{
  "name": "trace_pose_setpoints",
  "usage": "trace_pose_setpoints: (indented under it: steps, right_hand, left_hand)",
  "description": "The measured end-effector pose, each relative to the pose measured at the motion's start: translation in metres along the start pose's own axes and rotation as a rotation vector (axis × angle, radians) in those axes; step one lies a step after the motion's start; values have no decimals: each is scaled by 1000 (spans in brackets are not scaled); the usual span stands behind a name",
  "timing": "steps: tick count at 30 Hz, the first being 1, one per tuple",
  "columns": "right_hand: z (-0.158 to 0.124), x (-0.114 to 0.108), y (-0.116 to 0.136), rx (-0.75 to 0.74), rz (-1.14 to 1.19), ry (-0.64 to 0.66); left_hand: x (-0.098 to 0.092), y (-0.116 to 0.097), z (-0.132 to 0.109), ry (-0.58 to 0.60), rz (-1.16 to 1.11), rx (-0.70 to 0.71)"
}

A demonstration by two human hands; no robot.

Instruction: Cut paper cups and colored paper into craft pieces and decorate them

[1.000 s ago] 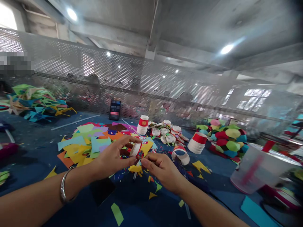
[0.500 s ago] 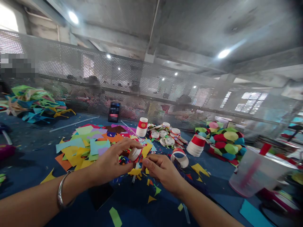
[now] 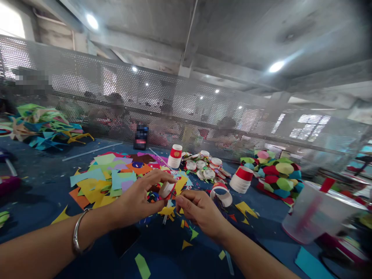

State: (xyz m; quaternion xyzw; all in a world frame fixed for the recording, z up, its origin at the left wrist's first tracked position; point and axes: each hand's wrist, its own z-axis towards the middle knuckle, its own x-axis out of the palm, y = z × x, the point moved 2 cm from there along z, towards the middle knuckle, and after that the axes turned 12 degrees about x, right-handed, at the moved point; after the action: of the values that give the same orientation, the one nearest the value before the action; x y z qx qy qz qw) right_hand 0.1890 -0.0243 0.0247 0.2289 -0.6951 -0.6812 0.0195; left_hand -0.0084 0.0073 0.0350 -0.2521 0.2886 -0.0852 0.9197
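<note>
My left hand (image 3: 141, 197) is curled with thumb below and fingers above, gripping the white base of a cut-down paper cup (image 3: 166, 190) by its edges. A thin, dark, pointed tip reaches the cup's side from my right hand (image 3: 199, 209). That hand is pinched closed, thumb on the index finger, and hides most of what it holds. Behind both hands lies a heap of coloured paper pieces (image 3: 95, 184). Small yellow and orange paper scraps (image 3: 167, 211) are scattered below the cup piece.
A red-and-white paper cup stack (image 3: 174, 157) stands near a pile of cup bases (image 3: 209, 173). Another cup stack (image 3: 241, 179) leans right of a cup ring (image 3: 223, 195). A plastic drink cup (image 3: 305, 217) stands at right. A perforated metal screen (image 3: 162, 93) runs behind.
The cup base has turned slightly in my left hand, and the thin tip from my right hand shows more plainly against it. Both hands stay in nearly the same place.
</note>
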Motion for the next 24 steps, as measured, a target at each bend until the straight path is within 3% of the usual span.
trace_pose_setpoints:
  steps: [6, 10, 14, 17, 24]
  right_hand:
    - [-1, 0, 2, 26, 46, -29]
    - [-1, 0, 2, 40, 77, -29]
    - [0, 0, 1, 60, 98, -16]
    - [-1, 0, 1, 69, 58, -23]
    - [-1, -4, 5, -88, -90, -128]
  left_hand:
    - [-1, -4, -1, 60, 183, -66]
    - [-1, -7, -1, 37, 270, -58]
    - [-2, -5, 0, 24, 277, -38]
    - [-3, 0, 0, 21, 189, -114]
    - [0, 8, 0, 217, 86, -277]
